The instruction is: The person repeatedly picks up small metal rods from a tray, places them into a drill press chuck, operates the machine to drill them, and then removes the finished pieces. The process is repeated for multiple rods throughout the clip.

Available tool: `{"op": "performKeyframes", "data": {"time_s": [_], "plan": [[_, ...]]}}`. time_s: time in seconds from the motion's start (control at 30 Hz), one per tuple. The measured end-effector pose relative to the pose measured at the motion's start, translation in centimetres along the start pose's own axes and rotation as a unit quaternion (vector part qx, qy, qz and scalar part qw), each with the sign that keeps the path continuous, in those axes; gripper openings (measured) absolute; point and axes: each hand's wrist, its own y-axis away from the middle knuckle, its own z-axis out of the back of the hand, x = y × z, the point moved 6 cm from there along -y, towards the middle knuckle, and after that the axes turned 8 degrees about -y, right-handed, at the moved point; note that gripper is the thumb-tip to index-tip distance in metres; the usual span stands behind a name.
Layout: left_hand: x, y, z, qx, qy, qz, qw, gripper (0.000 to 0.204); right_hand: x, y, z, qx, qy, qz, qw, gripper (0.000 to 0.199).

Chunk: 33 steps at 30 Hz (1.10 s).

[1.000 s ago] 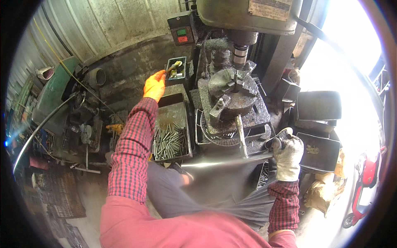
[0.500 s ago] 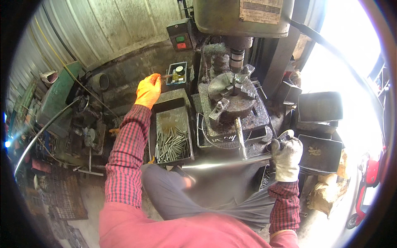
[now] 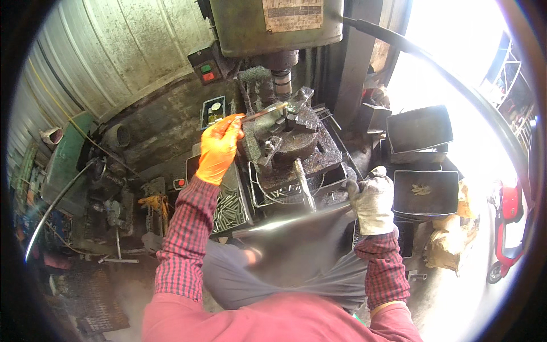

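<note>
My left hand, in an orange glove, is closed on the thin handle of a small brush. The brush's pale tip is beside the drill bit, just below the drill chuck and over the round clamping fixture on the drill press table. My right hand, in a worn whitish glove, is closed at the right end of a long shiny metal lever, which is blurred along its length. The gloved fingers partly hide that end.
Left of the press, a metal tray holds several short metal pins. Behind it stands a small open container with a round-topped item. A switch box is on the wall. Dark bins stand at right, near a paper-like sack.
My left hand has carried the brush right, from the small container to the drill bit. My right hand stays on the lever. The view has shifted, so the press appears farther left.
</note>
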Motion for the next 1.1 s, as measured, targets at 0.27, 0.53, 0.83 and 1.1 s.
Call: {"op": "performKeyframes", "data": {"time_s": [0.27,0.53,0.83,1.1], "plan": [[2.3,-1.6,1.8,-0.034,-0.078,0.007,0.996,0.021,0.5,-0.2,0.9,-0.027,-0.005,0.026,0.999,0.036],[9.3,-2.3,15.1,-0.184,-0.184,0.045,0.964,0.024,-0.4,0.2,-0.3,-0.032,-0.039,0.013,0.999,0.039],[15.6,-6.0,12.9,-0.161,-0.374,0.027,0.913,0.035,-1.0,0.4,-1.2,0.004,-0.018,0.002,1.000,0.031],[13.2,-1.7,13.9,-0.095,-0.495,0.242,0.829,0.090,-0.4,0.1,0.2,0.045,-0.022,0.010,0.999,0.033]]}}
